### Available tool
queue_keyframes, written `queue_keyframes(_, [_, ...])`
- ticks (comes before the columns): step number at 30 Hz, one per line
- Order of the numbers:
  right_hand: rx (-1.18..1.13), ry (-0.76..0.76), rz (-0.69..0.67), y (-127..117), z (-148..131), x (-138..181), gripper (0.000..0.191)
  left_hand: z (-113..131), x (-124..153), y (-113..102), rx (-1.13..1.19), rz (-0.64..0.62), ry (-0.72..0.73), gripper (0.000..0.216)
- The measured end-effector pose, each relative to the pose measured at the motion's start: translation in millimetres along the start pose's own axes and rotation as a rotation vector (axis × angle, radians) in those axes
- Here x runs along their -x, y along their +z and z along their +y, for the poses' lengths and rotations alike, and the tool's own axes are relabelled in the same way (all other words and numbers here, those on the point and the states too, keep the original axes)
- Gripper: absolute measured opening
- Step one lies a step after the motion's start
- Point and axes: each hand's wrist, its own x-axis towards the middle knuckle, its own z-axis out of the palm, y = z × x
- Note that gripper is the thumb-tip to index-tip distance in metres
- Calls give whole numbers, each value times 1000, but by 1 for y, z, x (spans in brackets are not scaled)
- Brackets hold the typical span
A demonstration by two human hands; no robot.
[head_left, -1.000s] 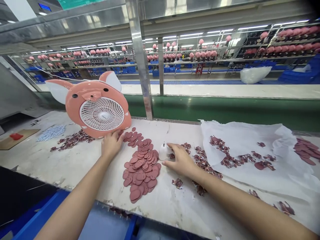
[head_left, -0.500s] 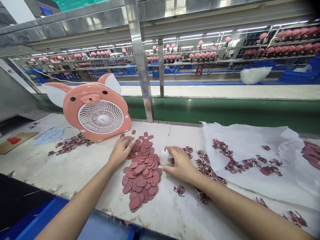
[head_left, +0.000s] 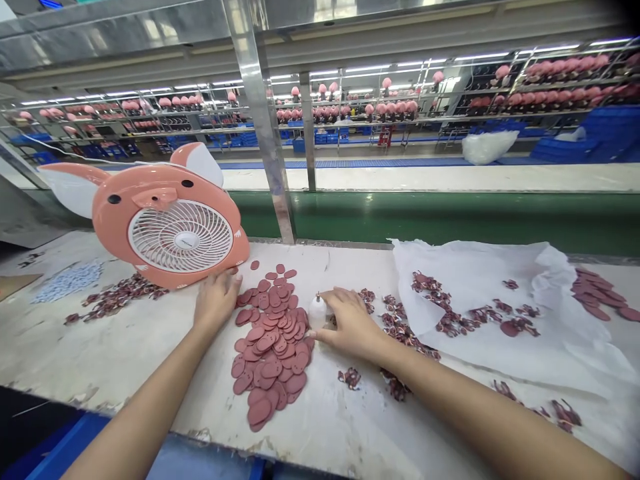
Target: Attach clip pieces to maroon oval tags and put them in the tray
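Observation:
A pink pig-shaped fan (head_left: 170,220) with a white grille stands upright at the back left of the white worktable (head_left: 150,347). My left hand (head_left: 216,301) lies just below its base, fingers stretched flat on the table, at the left edge of a pile of dark red oval pieces (head_left: 270,340). My right hand (head_left: 350,321) rests to the right of that pile, its thumb and fingers closed around a small white bottle (head_left: 317,311) that stands upright on the table.
A crumpled white plastic sheet (head_left: 480,280) with dark red scraps covers the right side. More scraps (head_left: 113,297) and pale blue bits (head_left: 65,280) lie left. A metal post (head_left: 263,133) and a green conveyor belt (head_left: 425,217) run behind. Shelves of pink fans fill the background.
My left hand moved off the top of the oval pile, back left to the fan's base. The right hand stayed on the white bottle. The view shifted slightly.

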Motion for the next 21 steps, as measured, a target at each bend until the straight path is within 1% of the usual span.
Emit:
queue_keyframes(3, [16, -2, -12, -8, 5, 7, 53, -7, -12, 1, -32, -28, -39, 47])
queue_keyframes(6, [17, -8, -17, -15, 10, 17, 51, -7, -14, 2, -31, -77, -33, 50])
queue_keyframes(9, [10, -6, -13, -20, 14, 29, 50, 1, -2, -2, 6, -136, 14, 52])
queue_keyframes(13, [-1, -5, -3, -28, 17, 44, 47, 22, 23, -11, 84, -244, 140, 55])
queue_keyframes(15, [2, -17, 2, -31, 17, 46, 47, 32, 25, -14, 108, -272, 203, 54])
queue_keyframes(17, [18, -34, 12, -31, 18, 41, 44, 38, 15, -15, 118, -259, 246, 56])
queue_keyframes(19, [48, -47, 24, -30, 21, 31, 40, 42, -5, -10, 120, -234, 269, 60])
queue_keyframes(21, [83, -63, 16, -27, 26, 19, 38, 44, -27, -1, 119, -244, 282, 65])
